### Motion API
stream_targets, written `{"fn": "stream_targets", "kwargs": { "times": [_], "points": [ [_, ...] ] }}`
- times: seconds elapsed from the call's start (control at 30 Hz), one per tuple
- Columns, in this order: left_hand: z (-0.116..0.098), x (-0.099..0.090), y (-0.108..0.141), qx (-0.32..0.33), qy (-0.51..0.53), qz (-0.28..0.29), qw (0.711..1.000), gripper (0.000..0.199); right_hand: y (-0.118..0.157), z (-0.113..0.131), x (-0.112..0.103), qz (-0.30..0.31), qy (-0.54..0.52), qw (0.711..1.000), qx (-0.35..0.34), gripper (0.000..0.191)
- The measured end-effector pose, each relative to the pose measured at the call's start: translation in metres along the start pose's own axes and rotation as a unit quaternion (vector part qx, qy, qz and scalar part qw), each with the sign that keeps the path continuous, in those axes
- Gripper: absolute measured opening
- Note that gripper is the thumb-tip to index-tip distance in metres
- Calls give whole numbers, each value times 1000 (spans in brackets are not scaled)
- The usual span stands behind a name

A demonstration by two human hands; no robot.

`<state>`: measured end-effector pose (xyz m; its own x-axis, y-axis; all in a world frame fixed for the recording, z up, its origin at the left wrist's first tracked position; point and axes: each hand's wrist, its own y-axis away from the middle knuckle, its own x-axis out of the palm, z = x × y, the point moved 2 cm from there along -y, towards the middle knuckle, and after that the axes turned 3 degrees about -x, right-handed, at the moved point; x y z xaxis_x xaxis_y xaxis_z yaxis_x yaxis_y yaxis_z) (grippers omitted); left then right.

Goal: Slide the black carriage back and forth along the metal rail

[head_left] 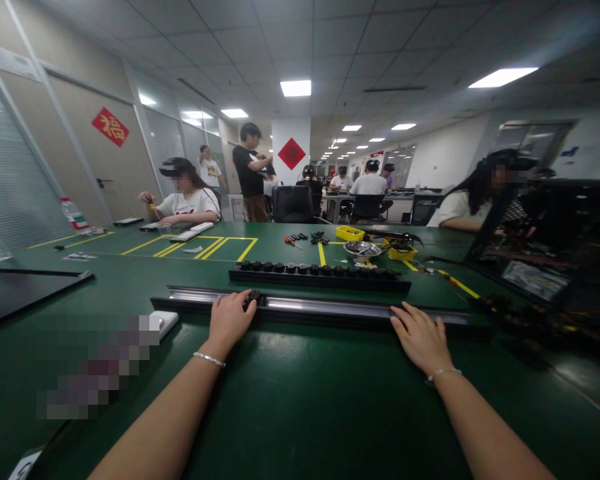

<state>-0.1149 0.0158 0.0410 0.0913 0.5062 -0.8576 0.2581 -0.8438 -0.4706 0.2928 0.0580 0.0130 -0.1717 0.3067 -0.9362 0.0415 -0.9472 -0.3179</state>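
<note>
A long black rail [325, 309] with a shiny inner channel lies across the green table in front of me. My left hand [231, 321] is at its left part, thumb and fingers closed around a small black round part [253, 298] in the channel. Toward the rail's right end, my right hand [423, 335] rests with fingers spread on the near edge, holding nothing. Just behind lies a second black strip [320, 277] with several dark round parts in a row along its top.
Farther back are a metal bowl [363, 249], yellow bins [350, 233] and a screwdriver [294, 243]. A black panel [25, 293] lies at left, dark equipment [545, 247] stands at right. People sit across the table.
</note>
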Motion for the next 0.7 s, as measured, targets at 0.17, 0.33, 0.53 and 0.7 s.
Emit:
{"fn": "stream_targets", "kwargs": {
  "times": [0.17,0.33,0.53,0.7],
  "points": [
    [-3,3,0,29,71,7,997,31,-1,-1,1,-9,-2,1000,-3,58],
    [-9,3,3,80,105,7,991,17,-1,-1,1,-4,-6,1000,0,59],
    [-12,7,6,127,144,33,981,18,-1,-3,2,3,-3,1000,2,59],
    [-15,8,8,154,162,59,973,23,-2,-5,6,-7,7,1000,-1,57]
  ]
}}
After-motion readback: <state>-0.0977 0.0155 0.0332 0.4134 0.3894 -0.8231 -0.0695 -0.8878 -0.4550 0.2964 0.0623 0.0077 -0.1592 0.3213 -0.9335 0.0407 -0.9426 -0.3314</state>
